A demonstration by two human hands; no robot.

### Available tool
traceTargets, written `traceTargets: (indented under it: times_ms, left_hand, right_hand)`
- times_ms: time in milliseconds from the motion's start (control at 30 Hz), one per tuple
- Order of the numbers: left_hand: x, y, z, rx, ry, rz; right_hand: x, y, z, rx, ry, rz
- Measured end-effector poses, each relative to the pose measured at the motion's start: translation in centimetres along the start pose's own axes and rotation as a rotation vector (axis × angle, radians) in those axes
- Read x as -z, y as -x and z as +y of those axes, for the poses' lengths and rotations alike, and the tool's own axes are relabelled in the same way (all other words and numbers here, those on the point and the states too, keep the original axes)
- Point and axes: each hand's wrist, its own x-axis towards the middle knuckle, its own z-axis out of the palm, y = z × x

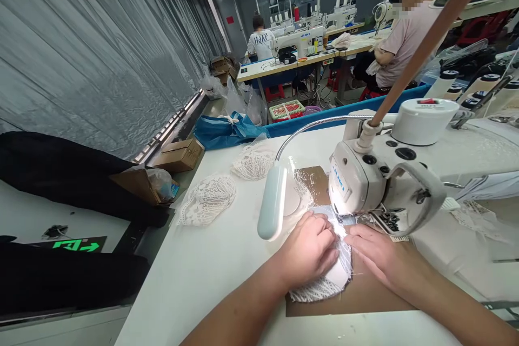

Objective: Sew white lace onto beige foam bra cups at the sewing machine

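Observation:
A white lace cup piece [346, 265] lies under the needle area of a white sewing machine [357, 178], over a brown plate [381, 294]. My left hand [310, 248] rests on top of the piece with its fingers curled into the fabric. At the piece's right edge, close to the presser foot, my right hand [377, 254] has its fingers together and their tips on the fabric; its thumb is hidden. Further left on the white table [182, 286] lie two more lace pieces, one nearer [208, 200] and one farther [253, 162].
A pale green lamp head [271, 203] on a bendable metal neck [312, 125] stands left of the machine. Thread cones [444, 84] stand at the right. Beyond the table are a blue cloth bundle [229, 130], a cardboard box [178, 155] and two seated people [413, 38] near other machines.

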Motion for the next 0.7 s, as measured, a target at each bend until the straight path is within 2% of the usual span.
traceTargets:
  times_ms: [100, 233, 500, 700]
  left_hand:
    - [-0.1, 0.1, 0.0, 0.007, -0.009, 0.013]
    - [-0.1, 0.1, 0.0, 0.005, -0.012, 0.032]
    - [0.1, -0.2, -0.4, 0.024, -0.083, 0.054]
    - [-0.2, 0.0, -0.3, -0.031, -0.215, 0.056]
  right_hand:
    - [-0.2, 0.5, 0.0, 0.01, 0.011, -0.034]
    - [-0.3, 0.6, -0.1, 0.005, 0.038, -0.012]
    - [-1.6, 0.7, 0.1, -0.118, 0.165, 0.019]
    - [-0.9, 0.4, 0.6, -0.059, 0.18, 0.054]
